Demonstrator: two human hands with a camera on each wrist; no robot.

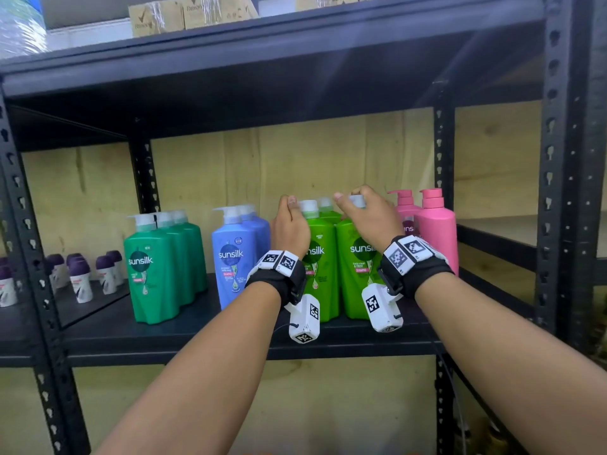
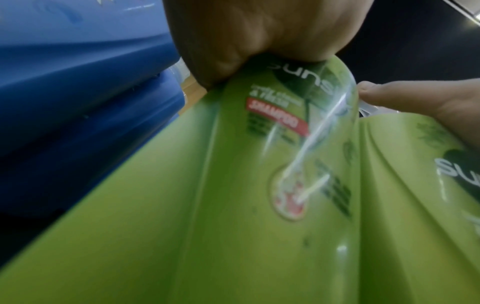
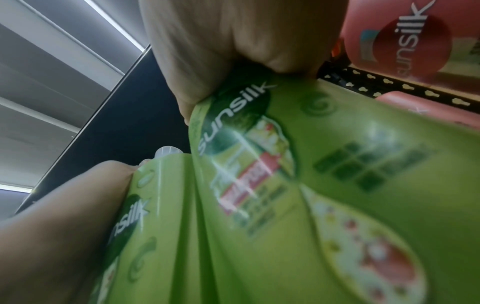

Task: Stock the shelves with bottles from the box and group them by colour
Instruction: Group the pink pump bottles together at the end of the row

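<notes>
Black steel shelf (image 1: 203,326) against a plywood back wall, bottles sorted in colour blocks along it. From the lime pair: dark green bottles (image 1: 164,267) at 9 o'clock far out, blue bottles (image 1: 236,254) at 9 close in, pink bottles (image 1: 437,234) at 3. Small purple-capped roll-ons (image 1: 80,277) sit on the neighbouring shelf at far 9. Cartons (image 1: 184,13) on the shelf at 12.

Step in hand: seating two lime bottles into the lime group.
- Left hand (image 1: 290,226) curls round the neck of the left lime bottle (image 1: 323,274), fingers up by the pump.
- Right hand (image 1: 366,218) grips the pump top of the right lime bottle (image 1: 356,274), thumb on the near side.
- Both bottles upright, side by side, apparently down on the shelf; at least one more lime pump shows behind them.
- Left wrist view: left lime bottle just beside the blue block, gap narrow.

Source box not in view.

Next, my read: let go without tipping them, nudge labels front if needed, keep clear of the blue and pink neighbours, then back to the box for more.
</notes>
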